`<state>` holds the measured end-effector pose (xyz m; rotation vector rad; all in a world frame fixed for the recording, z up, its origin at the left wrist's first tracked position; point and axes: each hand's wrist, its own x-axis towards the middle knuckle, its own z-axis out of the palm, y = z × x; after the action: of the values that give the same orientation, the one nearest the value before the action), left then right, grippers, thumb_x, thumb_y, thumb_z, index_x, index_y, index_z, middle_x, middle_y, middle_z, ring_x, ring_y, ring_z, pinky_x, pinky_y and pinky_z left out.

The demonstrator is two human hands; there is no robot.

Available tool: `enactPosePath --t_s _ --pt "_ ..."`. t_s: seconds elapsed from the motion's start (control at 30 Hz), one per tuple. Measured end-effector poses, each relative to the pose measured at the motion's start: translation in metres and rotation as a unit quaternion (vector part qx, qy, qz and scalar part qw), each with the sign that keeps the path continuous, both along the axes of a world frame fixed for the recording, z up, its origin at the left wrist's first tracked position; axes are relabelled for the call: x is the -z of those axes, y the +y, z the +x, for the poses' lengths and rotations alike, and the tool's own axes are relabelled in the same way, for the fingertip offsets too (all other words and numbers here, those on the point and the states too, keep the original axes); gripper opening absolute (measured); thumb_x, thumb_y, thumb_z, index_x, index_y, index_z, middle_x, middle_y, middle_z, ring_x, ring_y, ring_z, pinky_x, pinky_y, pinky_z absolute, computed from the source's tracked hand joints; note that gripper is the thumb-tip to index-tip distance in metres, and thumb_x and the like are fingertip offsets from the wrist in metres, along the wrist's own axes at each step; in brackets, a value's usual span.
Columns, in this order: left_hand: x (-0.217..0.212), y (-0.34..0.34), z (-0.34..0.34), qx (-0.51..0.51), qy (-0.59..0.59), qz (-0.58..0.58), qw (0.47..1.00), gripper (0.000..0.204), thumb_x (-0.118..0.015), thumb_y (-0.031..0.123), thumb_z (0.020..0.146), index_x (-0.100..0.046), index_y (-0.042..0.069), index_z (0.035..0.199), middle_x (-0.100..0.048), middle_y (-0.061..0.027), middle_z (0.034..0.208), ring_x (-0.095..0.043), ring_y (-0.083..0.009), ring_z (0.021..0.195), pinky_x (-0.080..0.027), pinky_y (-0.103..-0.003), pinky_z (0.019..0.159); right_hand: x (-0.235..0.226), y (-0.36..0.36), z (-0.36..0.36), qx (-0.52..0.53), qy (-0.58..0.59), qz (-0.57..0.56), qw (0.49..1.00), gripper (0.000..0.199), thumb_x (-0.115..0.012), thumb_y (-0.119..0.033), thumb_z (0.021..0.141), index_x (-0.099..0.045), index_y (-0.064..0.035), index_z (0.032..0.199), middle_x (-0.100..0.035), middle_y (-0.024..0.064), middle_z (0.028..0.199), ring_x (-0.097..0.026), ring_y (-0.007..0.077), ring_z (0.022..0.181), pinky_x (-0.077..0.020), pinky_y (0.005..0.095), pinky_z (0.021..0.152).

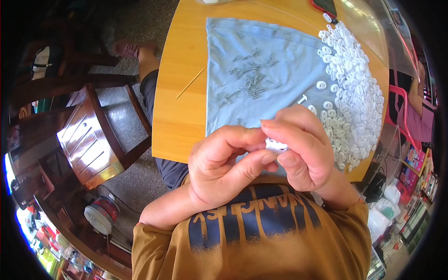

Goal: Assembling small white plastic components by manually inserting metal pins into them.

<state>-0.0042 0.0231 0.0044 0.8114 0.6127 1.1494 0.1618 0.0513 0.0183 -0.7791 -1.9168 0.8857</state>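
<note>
Between the fingertips of both hands, close in front of my chest, is a small white plastic piece (276, 145). My left hand (219, 163) pinches it from the left with thumb and forefinger. From the other side, my right hand (308, 147) closes its thumb and fingers on it; they hide much of its shape. Beyond the hands, small metal springs (252, 84) lie scattered on a light blue cloth (284, 51). One white T-shaped plastic piece (302, 100) lies just past my right hand. A big heap of white plastic pieces with openings (357, 84) spreads along the right.
The wooden table (179, 116) has a curved edge at right. A thin wooden stick (190, 84) lies left of the cloth, and a red-edged phone (324, 6) at the far right. A wooden chair (91, 135) stands at left. Someone in pink (413, 116) sits beyond the right edge.
</note>
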Motion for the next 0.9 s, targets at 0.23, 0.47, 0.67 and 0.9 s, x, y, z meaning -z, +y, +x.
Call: enactPosePath --t_s 0.23,0.47,0.67,0.9 --pt "0.0 -0.003 0.002 -0.018 0.046 0.033 0.998 0.017 -0.058 -0.005 0.083 -0.051 -0.004 0.098 -0.062 -0.0114 0.087 -0.064 -0.0139 0.074 -0.053 -0.023 0.064 0.006 0.001 -0.006 0.022 0.028 0.061 0.997 0.028 -0.055 -0.007 0.084 -0.057 0.0032 0.11 -0.055 0.0054 0.079 -0.05 0.0162 0.062 -0.0413 0.0268 0.055" --pt "-0.01 0.006 0.002 -0.003 -0.046 -0.073 0.996 0.018 -0.055 -0.005 0.084 -0.05 -0.002 0.102 -0.061 -0.0118 0.09 -0.062 -0.016 0.082 -0.052 -0.027 0.072 0.004 0.007 0.0 0.011 -0.002 0.044 0.999 0.033 -0.058 -0.007 0.081 -0.056 0.0031 0.113 -0.055 0.0055 0.079 -0.05 0.0168 0.062 -0.0406 0.0272 0.055" --pt "-0.022 0.038 0.004 -0.011 0.014 -0.088 0.996 0.018 -0.056 0.001 0.084 -0.052 -0.003 0.101 -0.061 -0.0115 0.085 -0.058 -0.0132 0.068 -0.049 -0.024 0.062 -0.006 0.011 0.014 0.016 -0.081 0.029 0.996 0.041 -0.05 -0.016 0.09 -0.044 0.0071 0.123 -0.053 0.0133 0.097 -0.053 0.0205 0.084 -0.0428 0.0303 0.075" --pt "-0.047 0.152 -0.015 -0.208 0.438 0.406 0.775 0.024 -0.056 0.008 0.085 -0.059 -0.008 0.103 -0.064 -0.014 0.087 -0.059 -0.0148 0.074 -0.047 -0.022 0.071 -0.002 0.001 0.054 0.155 -0.069 -0.038 0.985 0.027 -0.057 -0.004 0.083 -0.056 0.0038 0.109 -0.058 0.0125 0.089 -0.056 0.0201 0.075 -0.0455 0.0273 0.066"
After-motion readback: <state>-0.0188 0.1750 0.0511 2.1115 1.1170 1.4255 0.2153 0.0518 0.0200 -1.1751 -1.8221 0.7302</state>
